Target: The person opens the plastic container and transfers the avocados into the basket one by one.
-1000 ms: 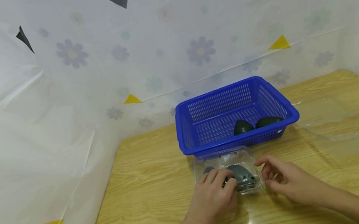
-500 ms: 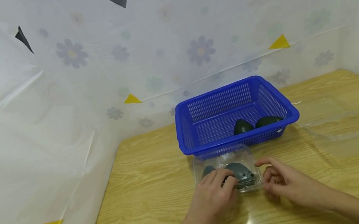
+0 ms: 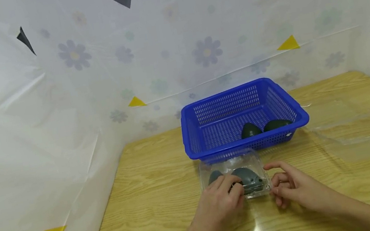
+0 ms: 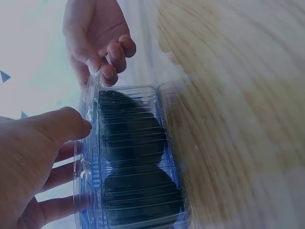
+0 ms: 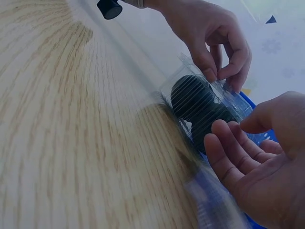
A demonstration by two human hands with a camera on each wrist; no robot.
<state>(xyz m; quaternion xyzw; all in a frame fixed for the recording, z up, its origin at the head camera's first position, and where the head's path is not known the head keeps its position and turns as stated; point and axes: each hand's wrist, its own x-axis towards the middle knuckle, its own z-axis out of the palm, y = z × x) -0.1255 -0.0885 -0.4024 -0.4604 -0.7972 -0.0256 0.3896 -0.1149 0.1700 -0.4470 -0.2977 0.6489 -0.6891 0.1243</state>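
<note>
Atop the clear box [image 3: 233,166], the left hand [image 3: 219,199] arches, fingers bent.

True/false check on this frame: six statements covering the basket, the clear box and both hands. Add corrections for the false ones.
1. Two dark green fruits lie in the blue basket. True.
2. The left hand touches the clear box, with the right hand at that box's right side. True.
3. The clear box stands behind the blue basket. False: it is in front, on the person's side.
4. Nothing is inside the clear box. False: two dark rounded pieces show in it.
5. More clear plastic lies to the right of the blue basket. True.
6. The blue basket is tipped on its side. False: it stands upright.
</note>
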